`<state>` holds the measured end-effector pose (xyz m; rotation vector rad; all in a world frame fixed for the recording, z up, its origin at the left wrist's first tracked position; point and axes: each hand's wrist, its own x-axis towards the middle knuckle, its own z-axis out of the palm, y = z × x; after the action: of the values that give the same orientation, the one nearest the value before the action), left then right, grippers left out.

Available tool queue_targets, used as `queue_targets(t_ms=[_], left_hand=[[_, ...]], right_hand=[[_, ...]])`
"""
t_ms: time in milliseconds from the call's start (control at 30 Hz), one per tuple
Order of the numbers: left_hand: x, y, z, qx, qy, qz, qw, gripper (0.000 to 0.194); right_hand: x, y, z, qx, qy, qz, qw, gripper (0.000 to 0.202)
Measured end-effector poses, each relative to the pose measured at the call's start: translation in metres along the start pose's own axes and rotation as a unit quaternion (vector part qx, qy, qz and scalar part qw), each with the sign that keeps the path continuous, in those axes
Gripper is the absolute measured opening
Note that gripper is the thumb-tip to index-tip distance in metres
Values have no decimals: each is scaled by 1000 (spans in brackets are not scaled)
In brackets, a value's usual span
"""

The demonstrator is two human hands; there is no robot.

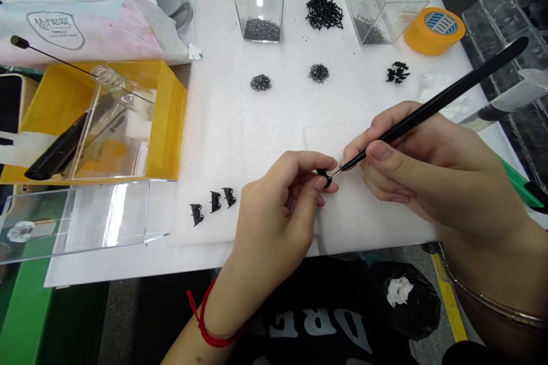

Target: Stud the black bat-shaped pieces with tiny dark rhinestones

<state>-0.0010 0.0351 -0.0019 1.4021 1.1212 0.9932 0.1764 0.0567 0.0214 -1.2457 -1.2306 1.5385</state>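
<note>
My left hand pinches a small black part between thumb and fingertips, just above the white foam sheet. In my right hand is a slim black-handled tool, held like a pen. Its thin metal tip meets the small part or is very close to it; I cannot tell which. To the left of my left hand lie three black clip-shaped pieces in a loose row. Beyond the hands are two little heaps of tiny dark bits, the left heap and the right heap.
Clear boxes with dark bits stand at the back, beside a pile of black parts. Farther right are small black pieces and orange tape. A yellow bin and a clear lid occupy the left.
</note>
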Motion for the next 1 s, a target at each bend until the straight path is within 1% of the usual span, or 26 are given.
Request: queue_targets(t_ms=[167, 400, 633, 1000], left_hand=[[1, 0, 0, 6, -1, 13, 1000, 18], [2, 1, 1, -4, 15, 8, 1000, 16], [1, 3, 5, -50, 35, -10, 998, 12], [2, 4, 5, -51, 42, -10, 998, 10]], right_hand=[[0, 1, -3, 10, -17, -4, 1000, 10], [-2, 1, -2, 3, -4, -7, 1000, 11], [-2, 2, 1, -5, 13, -9, 1000, 13], [-4, 2, 2, -27, 26, -19, 999, 14]])
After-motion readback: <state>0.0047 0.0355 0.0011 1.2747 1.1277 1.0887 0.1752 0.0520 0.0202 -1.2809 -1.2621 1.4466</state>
